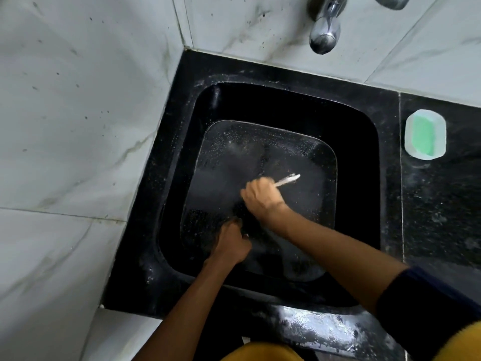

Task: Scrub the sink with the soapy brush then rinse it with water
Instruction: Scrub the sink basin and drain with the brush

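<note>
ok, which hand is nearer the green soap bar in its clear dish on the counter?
Right. The right hand, gripping the white brush handle, is mid-basin, left of the green soap bar. The left hand is lower-left in the black sink, farther away.

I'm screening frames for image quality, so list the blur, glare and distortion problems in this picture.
Head view: the tap at the top is soft and blurred; the right hand and its brush are slightly smeared; the left hand sits in shadow against the dark sink; glare on the wet front ledge; wide-angle bending of tile lines at the edges.
</note>
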Demonstrator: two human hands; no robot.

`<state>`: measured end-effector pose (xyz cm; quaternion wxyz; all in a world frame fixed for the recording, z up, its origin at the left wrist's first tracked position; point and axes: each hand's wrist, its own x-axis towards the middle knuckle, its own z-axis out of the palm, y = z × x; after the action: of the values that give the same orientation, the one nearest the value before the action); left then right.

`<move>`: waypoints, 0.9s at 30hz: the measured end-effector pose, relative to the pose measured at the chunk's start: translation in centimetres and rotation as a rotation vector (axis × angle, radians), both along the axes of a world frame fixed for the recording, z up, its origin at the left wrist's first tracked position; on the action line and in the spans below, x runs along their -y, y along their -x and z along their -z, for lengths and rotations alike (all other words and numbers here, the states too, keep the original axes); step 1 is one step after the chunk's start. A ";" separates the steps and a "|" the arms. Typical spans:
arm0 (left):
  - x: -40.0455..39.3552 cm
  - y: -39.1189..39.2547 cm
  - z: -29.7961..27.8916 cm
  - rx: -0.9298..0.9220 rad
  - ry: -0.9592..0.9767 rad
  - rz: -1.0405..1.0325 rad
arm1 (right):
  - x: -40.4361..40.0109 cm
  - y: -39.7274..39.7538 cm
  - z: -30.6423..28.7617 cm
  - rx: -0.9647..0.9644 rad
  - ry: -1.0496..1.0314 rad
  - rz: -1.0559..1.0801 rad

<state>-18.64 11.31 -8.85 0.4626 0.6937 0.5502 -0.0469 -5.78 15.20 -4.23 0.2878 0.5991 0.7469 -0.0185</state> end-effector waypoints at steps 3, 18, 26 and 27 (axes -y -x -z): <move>0.0 0.2 -0.2 0.031 0.011 -0.023 | 4.0 -1.0 0.2 -0.038 0.069 -0.032; 0.0 0.3 0.0 0.015 0.047 0.002 | 7.3 -0.8 0.5 -0.161 0.045 0.283; 0.2 0.3 0.4 -0.024 0.039 0.022 | 4.2 -4.8 -0.4 -0.165 -0.171 0.814; 0.2 0.3 0.5 -0.026 0.037 0.030 | 3.9 -4.1 -0.3 -0.197 -0.174 0.831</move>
<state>-18.94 11.13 -9.31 0.4674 0.6924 0.5447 -0.0733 -1.73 11.32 -3.97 0.1319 0.8663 0.4648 -0.1269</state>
